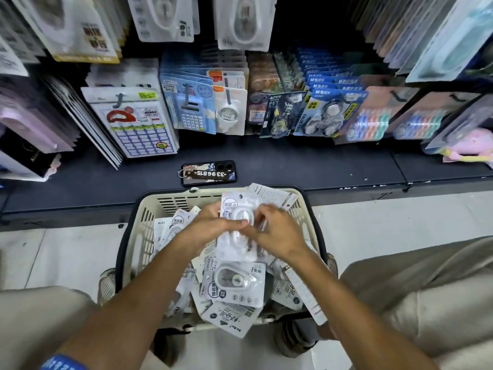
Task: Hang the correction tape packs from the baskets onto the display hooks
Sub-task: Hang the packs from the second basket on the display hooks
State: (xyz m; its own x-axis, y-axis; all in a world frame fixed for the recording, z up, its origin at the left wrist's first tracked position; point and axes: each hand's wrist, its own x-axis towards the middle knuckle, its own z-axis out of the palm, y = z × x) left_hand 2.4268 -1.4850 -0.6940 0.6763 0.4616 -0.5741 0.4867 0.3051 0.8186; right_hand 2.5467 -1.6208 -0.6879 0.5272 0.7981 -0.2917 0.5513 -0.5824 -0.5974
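I see the dark display shelf with hanging stationery cards, then the cream slatted plastic basket on the floor, full of white correction tape packs. My left hand and right hand both grasp a small stack of white packs above the basket. A black phone lies on the shelf.

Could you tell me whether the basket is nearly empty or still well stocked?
Well stocked: the basket holds a heap of correction tape packs reaching its rim.
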